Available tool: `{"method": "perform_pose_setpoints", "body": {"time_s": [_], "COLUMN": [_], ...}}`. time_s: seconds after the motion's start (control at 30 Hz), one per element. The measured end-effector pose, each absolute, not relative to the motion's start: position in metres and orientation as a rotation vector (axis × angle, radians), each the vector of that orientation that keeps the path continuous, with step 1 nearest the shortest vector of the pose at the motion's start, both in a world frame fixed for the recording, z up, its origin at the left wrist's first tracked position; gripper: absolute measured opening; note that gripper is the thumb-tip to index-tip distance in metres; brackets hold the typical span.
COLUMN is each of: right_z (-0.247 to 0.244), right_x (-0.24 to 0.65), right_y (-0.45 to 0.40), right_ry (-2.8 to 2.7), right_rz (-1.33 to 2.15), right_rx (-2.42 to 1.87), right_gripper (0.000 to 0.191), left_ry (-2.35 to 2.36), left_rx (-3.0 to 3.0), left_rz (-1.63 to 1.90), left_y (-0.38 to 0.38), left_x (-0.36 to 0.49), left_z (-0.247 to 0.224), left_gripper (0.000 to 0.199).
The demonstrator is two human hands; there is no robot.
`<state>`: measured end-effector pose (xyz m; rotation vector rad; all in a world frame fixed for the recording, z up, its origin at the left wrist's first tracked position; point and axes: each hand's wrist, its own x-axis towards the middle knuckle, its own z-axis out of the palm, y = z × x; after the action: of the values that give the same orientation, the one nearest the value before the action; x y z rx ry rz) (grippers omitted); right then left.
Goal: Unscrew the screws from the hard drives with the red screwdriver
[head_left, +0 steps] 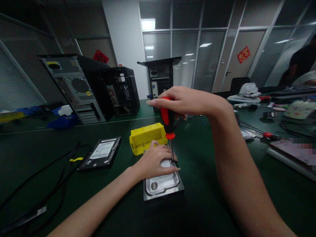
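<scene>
A silver hard drive [163, 185] lies flat on the green table, its far part covered by my left hand [158, 158]. That hand presses down on the drive and holds it, thumb and fingers on either side of the screwdriver shaft. My right hand [174, 100] is wrapped around the red and black handle of a screwdriver [169, 121] from above. The screwdriver stands nearly upright, its tip at the drive's right edge; the exact contact is hard to see. Just behind the drive, a yellow bin [145, 136] lies with several small screws inside.
Another hard drive [102, 153] lies to the left, beside black cables [64, 174]. Computer cases [86, 89] stand at the back. On the right are a second screwdriver [270, 135], a phone-like slab [291, 153] and clutter. A person [303, 62] is at the far right.
</scene>
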<state>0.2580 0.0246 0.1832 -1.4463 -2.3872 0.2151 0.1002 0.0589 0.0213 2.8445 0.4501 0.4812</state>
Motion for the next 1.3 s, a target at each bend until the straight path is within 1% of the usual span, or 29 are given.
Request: {"method": "perform_pose_setpoints", "body": {"time_s": [0.1, 0.2, 0.27, 0.37, 0.57, 0.77, 1.0, 1.07, 1.17, 1.3], "right_z": [0.1843, 0.1852, 0.1853, 0.1845, 0.1832, 0.1840, 0.1822, 0.1819, 0.1821, 0.1818], "right_x": [0.2573, 0.2567, 0.2565, 0.2563, 0.2556, 0.2560, 0.2589, 0.2582, 0.2554, 0.2518], "right_y": [0.0218, 0.0193, 0.0189, 0.0208, 0.0275, 0.0273, 0.0274, 0.0277, 0.0269, 0.0267], "right_ry": [-2.366, -2.340, -2.371, -2.408, -2.453, -2.410, -2.370, -2.386, -2.417, -2.437], "right_rz": [0.246, 0.246, 0.255, 0.253, 0.202, 0.113, 0.130, 0.080, 0.021, 0.028], "right_rx": [-1.451, -1.473, -1.430, -1.364, -1.286, -1.369, -1.493, -1.500, -1.466, -1.436], "right_gripper": [0.054, 0.044, 0.038, 0.035, 0.035, 0.047, 0.050, 0.048, 0.040, 0.032], "left_ry": [0.450, 0.444, 0.444, 0.445, 0.447, 0.450, 0.444, 0.450, 0.458, 0.458], "left_rx": [2.846, 2.846, 2.846, 2.845, 2.843, 2.832, 2.840, 2.840, 2.839, 2.837], "left_rz": [0.476, 0.475, 0.477, 0.483, 0.483, 0.496, 0.492, 0.483, 0.479, 0.482], "left_y": [0.0589, 0.0591, 0.0595, 0.0599, 0.0589, 0.0573, 0.0580, 0.0579, 0.0579, 0.0582], "left_x": [0.1003, 0.1001, 0.0999, 0.0997, 0.1001, 0.1010, 0.1000, 0.1000, 0.1002, 0.1006], "left_z": [0.0207, 0.0206, 0.0205, 0.0202, 0.0210, 0.0224, 0.0208, 0.0211, 0.0218, 0.0222], "left_gripper": [0.028, 0.029, 0.029, 0.029, 0.028, 0.027, 0.028, 0.029, 0.029, 0.029]}}
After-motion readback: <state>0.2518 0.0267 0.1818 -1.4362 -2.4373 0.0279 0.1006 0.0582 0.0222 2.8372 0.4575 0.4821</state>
